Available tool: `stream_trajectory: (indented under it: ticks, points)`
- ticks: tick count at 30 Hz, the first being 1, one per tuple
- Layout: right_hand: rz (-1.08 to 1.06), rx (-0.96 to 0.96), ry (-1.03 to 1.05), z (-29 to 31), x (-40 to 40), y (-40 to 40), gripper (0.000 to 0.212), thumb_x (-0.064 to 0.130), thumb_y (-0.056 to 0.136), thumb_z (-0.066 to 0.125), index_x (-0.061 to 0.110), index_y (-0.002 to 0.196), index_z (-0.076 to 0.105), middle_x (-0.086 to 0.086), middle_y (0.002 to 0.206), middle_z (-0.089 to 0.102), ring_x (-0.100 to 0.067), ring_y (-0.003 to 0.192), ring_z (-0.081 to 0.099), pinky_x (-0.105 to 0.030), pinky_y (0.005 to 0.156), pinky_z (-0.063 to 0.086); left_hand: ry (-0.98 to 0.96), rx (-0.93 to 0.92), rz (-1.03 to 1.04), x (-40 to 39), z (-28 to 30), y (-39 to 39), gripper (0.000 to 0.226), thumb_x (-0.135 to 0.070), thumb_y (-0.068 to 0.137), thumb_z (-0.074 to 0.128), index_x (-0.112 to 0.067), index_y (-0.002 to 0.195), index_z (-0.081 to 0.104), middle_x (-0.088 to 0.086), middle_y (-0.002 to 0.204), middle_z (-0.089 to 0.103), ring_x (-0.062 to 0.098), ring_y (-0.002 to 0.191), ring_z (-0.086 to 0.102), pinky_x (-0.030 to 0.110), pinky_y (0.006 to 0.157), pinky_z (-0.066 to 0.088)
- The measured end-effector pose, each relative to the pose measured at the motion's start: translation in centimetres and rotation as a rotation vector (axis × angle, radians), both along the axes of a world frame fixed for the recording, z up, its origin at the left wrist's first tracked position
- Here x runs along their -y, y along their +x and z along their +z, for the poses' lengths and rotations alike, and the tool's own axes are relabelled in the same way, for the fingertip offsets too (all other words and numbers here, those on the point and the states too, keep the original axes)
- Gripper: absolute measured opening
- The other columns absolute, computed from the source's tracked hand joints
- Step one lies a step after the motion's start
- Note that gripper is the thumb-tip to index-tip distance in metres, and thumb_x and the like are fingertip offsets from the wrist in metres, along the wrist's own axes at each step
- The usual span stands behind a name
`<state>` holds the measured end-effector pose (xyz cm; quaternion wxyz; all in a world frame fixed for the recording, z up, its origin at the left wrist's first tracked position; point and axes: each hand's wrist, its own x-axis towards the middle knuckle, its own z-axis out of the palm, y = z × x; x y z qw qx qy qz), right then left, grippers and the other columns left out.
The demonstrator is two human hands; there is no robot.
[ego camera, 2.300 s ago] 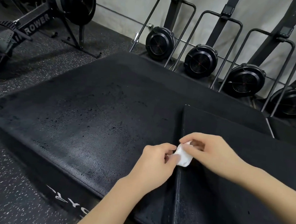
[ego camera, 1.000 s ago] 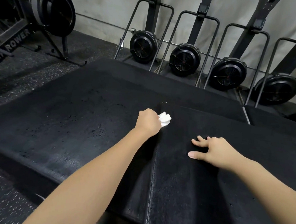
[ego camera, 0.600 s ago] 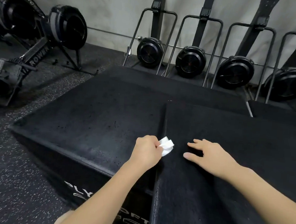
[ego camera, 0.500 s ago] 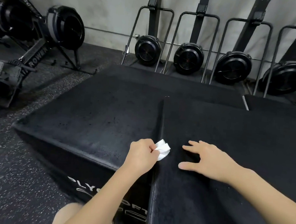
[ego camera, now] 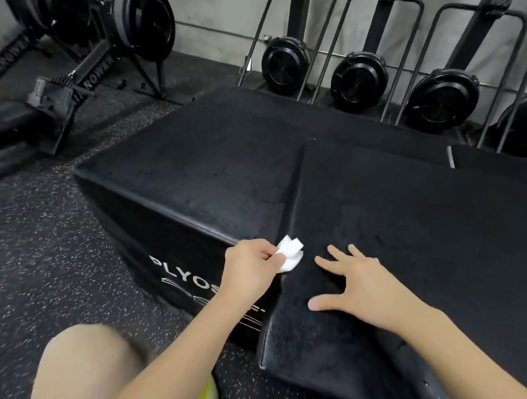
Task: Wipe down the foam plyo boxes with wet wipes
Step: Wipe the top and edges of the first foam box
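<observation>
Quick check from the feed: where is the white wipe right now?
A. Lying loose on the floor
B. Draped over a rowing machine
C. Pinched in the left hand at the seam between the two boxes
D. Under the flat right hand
C: the left hand pinches the wipe at the seam between the boxes, while the right hand rests flat on the right box, holding nothing.
</observation>
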<state>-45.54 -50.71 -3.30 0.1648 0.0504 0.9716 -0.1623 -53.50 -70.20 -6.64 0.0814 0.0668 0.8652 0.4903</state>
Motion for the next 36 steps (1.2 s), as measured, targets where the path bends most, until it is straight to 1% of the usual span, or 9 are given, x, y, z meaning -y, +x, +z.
stream_trajectory:
  ticks: [4, 8, 13, 17, 20, 24, 27, 32, 36]
  points:
    - [-0.008, 0.038, 0.014, 0.2, -0.1, -0.6, 0.099, 0.079, 0.068, 0.065, 0.043, 0.153, 0.029, 0.012, 0.165, 0.011, -0.024, 0.154, 0.0, -0.053, 0.122, 0.013, -0.056, 0.029, -0.027, 1.0, -0.5, 1.4, 0.013, -0.03, 0.086, 0.069, -0.023, 0.076, 0.071, -0.005, 0.062, 0.069, 0.005, 0.065, 0.061, 0.015, 0.062, 0.046]
    - [0.003, 0.045, 0.052, -0.2, 0.0, -0.5, 0.1, 0.08, 0.069, 0.063, 0.042, 0.154, 0.028, 0.011, 0.165, 0.01, -0.026, 0.154, 0.001, -0.052, 0.122, 0.015, -0.11, 0.058, -0.098, 4.0, -1.1, 5.7, 0.019, -0.028, 0.088, 0.067, -0.019, 0.072, 0.063, -0.009, 0.049, 0.052, 0.006, 0.051, 0.045, 0.019, 0.052, 0.035]
    - [0.017, 0.076, 0.101, -0.1, 0.1, -1.1, 0.101, 0.082, 0.068, 0.062, 0.042, 0.154, 0.026, 0.01, 0.165, 0.011, -0.027, 0.154, 0.003, -0.049, 0.121, 0.018, -0.01, 0.038, -0.031, 3.7, -1.6, 6.6, 0.01, -0.027, 0.09, 0.066, -0.024, 0.081, 0.068, -0.006, 0.069, 0.07, 0.008, 0.068, 0.061, 0.026, 0.066, 0.046]
    - [0.009, 0.075, 0.096, 0.2, 0.3, -0.9, 0.1, 0.08, 0.069, 0.063, 0.041, 0.154, 0.027, 0.01, 0.166, 0.011, -0.027, 0.154, 0.003, -0.049, 0.121, 0.019, 0.058, -0.017, 0.01, 2.1, -1.8, 5.2, 0.01, -0.024, 0.092, 0.065, -0.026, 0.089, 0.073, -0.014, 0.08, 0.074, -0.003, 0.082, 0.067, 0.018, 0.077, 0.05]
    - [0.005, 0.066, 0.089, 0.1, 0.4, -0.7, 0.1, 0.079, 0.07, 0.064, 0.041, 0.154, 0.027, 0.01, 0.166, 0.011, -0.027, 0.154, 0.002, -0.05, 0.121, 0.019, 0.053, -0.018, -0.034, 2.9, -1.8, 5.9, 0.009, -0.028, 0.093, 0.065, -0.03, 0.088, 0.072, -0.02, 0.078, 0.072, -0.006, 0.08, 0.066, 0.008, 0.068, 0.043]
    - [-0.004, 0.055, 0.069, 0.1, 0.4, -0.5, 0.099, 0.077, 0.071, 0.066, 0.041, 0.154, 0.027, 0.01, 0.166, 0.011, -0.026, 0.154, 0.001, -0.052, 0.121, 0.017, -0.02, 0.011, -0.112, 5.2, -2.5, 8.4, 0.017, -0.029, 0.092, 0.063, -0.027, 0.076, 0.06, -0.012, 0.052, 0.052, 0.005, 0.053, 0.044, 0.02, 0.055, 0.032]
    - [-0.007, 0.052, 0.059, 0.1, 0.4, -0.4, 0.098, 0.076, 0.072, 0.066, 0.04, 0.154, 0.028, 0.01, 0.166, 0.011, -0.026, 0.154, 0.001, -0.053, 0.121, 0.016, 0.0, 0.004, -0.132, 5.8, -2.8, 9.2, 0.019, -0.028, 0.092, 0.065, -0.024, 0.075, 0.059, -0.001, 0.055, 0.052, 0.008, 0.053, 0.038, 0.026, 0.058, 0.032]
    - [-0.018, 0.043, 0.044, 0.4, 0.5, -0.3, 0.096, 0.074, 0.073, 0.068, 0.04, 0.154, 0.028, 0.01, 0.166, 0.011, -0.025, 0.154, 0.001, -0.053, 0.121, 0.015, 0.123, 0.026, 0.004, 3.5, -2.5, 7.3, 0.015, -0.028, 0.091, 0.067, -0.023, 0.077, 0.065, 0.004, 0.067, 0.065, 0.021, 0.063, 0.055, 0.035, 0.065, 0.045]
    - [-0.021, 0.02, 0.038, -0.1, 0.3, -0.1, 0.097, 0.075, 0.072, 0.067, 0.041, 0.154, 0.029, 0.011, 0.165, 0.012, -0.026, 0.154, 0.001, -0.053, 0.122, 0.013, 0.106, 0.048, -0.005, 3.7, -2.8, 7.7, 0.023, -0.03, 0.092, 0.065, -0.017, 0.075, 0.055, 0.0, 0.058, 0.055, 0.008, 0.052, 0.041, 0.027, 0.058, 0.036]
